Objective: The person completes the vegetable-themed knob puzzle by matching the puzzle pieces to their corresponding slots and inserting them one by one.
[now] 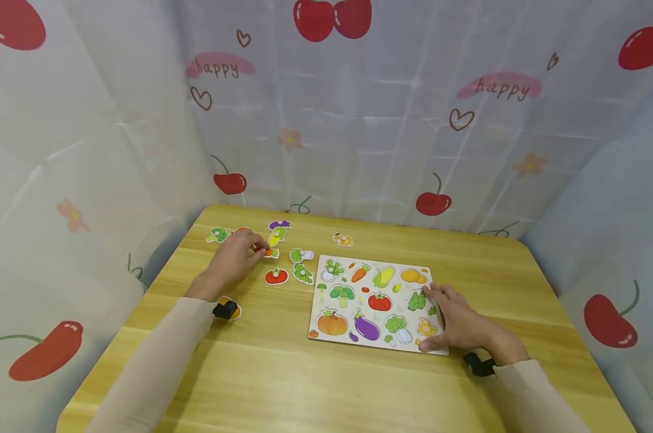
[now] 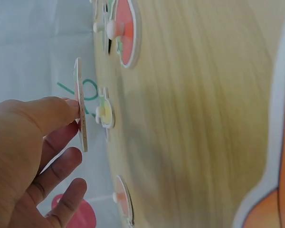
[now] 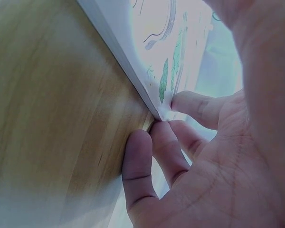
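My left hand [image 1: 234, 258] pinches a carrot puzzle piece [image 1: 271, 253] above the table's left side. In the left wrist view the carrot piece [image 2: 81, 109] appears edge-on between thumb and fingers, raised off the wood. At the right edge of a white vegetable puzzle board [image 1: 359, 349], my right hand [image 1: 462, 322] holds it with the thumb near the lower corner and fingers higher up. The right wrist view has the fingertips [image 3: 137, 147] right at the board's edge [image 3: 128, 71]. Printed vegetables cover the board, including a carrot picture [image 1: 361, 273].
Around the left hand lie a broccoli piece [image 1: 217, 235], an eggplant piece [image 1: 279, 225], a corn piece [image 1: 275, 238], a bok choy piece [image 1: 300, 255], a leafy green piece [image 1: 303, 274] and a tomato piece [image 1: 276, 276]. A yellow piece [image 1: 343, 240] lies behind the board. Curtains surround the wooden table [image 1: 283, 385].
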